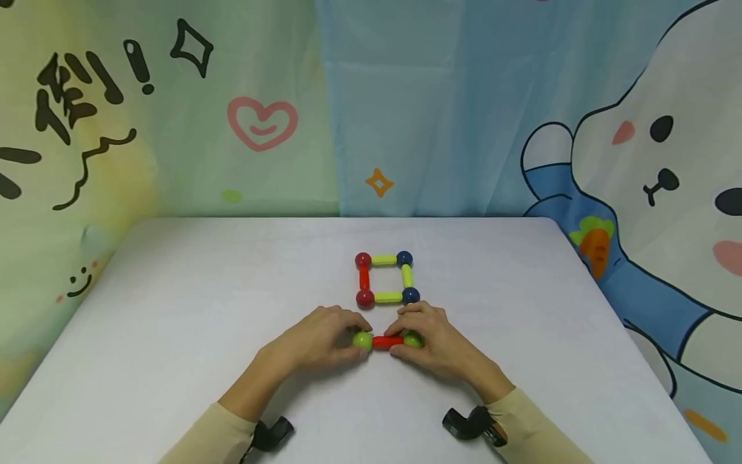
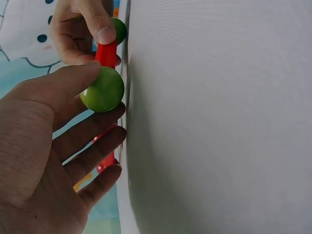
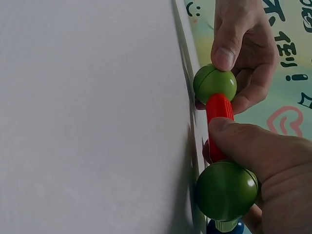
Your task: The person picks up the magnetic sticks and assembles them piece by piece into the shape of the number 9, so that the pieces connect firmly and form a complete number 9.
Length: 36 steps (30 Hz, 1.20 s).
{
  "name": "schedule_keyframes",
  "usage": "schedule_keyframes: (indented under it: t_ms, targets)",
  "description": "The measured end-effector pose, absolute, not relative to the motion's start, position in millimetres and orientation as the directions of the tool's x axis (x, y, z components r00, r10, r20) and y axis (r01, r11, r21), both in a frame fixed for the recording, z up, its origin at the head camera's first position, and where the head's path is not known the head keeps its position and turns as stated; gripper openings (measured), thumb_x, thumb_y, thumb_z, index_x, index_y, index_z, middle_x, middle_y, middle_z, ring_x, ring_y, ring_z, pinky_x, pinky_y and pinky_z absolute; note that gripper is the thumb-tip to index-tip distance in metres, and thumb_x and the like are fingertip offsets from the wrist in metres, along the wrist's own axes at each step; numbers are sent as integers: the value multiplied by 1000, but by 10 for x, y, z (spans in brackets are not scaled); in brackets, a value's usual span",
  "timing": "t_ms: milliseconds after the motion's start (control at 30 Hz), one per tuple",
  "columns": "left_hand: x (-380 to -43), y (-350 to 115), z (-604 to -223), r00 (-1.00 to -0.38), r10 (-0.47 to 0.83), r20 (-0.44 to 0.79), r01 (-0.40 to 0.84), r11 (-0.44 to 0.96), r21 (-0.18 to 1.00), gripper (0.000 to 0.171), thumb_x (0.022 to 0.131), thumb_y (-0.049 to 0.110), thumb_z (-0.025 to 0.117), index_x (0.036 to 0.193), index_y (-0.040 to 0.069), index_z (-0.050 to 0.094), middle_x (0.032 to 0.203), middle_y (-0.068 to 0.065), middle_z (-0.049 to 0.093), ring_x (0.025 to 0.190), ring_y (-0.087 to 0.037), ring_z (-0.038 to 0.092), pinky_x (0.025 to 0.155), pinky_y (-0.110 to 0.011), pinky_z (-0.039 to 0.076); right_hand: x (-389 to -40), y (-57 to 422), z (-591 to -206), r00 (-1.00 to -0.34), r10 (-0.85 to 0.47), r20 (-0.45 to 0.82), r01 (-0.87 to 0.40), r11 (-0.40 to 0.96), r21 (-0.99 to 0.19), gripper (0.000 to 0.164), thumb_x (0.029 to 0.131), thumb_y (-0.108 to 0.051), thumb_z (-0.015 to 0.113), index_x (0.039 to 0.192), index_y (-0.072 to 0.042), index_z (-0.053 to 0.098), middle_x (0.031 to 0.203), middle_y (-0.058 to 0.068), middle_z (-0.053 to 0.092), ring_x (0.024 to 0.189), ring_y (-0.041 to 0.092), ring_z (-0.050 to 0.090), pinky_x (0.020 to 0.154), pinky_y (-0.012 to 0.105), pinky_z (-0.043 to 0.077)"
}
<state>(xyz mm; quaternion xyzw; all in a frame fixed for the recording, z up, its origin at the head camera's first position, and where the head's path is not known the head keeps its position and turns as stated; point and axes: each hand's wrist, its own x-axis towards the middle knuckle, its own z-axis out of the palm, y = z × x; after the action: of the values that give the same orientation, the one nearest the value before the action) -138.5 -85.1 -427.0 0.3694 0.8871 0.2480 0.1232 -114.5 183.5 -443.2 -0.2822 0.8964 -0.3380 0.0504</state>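
Note:
A red rod lies between a left green ball and a right green ball, in line and touching both. My left hand pinches the left ball between thumb and fingers; its other fingers are spread in the left wrist view. With the thumb on the red rod, my right hand grips that rod beside the right ball, which sits against the hand. Just beyond both hands lies a square frame: red balls on its left corners, dark blue balls on its right.
One red rod forms the square's left side, and yellow-green rods form the other sides. All of it lies on a white-covered table. Behind the table's far edge hangs a printed cloth.

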Motion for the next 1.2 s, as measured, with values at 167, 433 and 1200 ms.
schedule_keyframes:
  t_ms: [167, 433, 1200]
  targets:
    - [-1370, -870, -4282, -700, 713, -45, 584, 608, 538, 35, 91, 31, 77, 124, 19, 72, 112, 8, 72, 102, -11, 61, 98, -40, 50, -1127, 1808, -4445, -839, -536, 94, -464, 615, -637, 23, 88, -24, 83, 109, -29, 76, 111, -12, 67, 130, 23, 50, 102, 53, 34]
    - [-1331, -878, -4297, -699, 715, -32, 586, 598, 547, 35, 90, 31, 78, 123, 20, 73, 112, 10, 72, 102, -10, 60, 97, -40, 50, -1088, 1801, -4442, -846, -529, 68, -435, 610, -662, 23, 88, -23, 82, 110, -29, 75, 119, -7, 64, 130, 24, 50, 104, 55, 44]
    - [-1329, -1123, -4312, -765, 644, 9, 501, 585, 638, 36, 95, 37, 73, 126, 18, 70, 120, 5, 69, 115, -13, 61, 104, -42, 49, -1069, 1810, -4439, -837, -527, 148, -476, 567, -673, 26, 92, -30, 78, 116, -23, 72, 119, -15, 64, 123, 18, 50, 101, 55, 38]
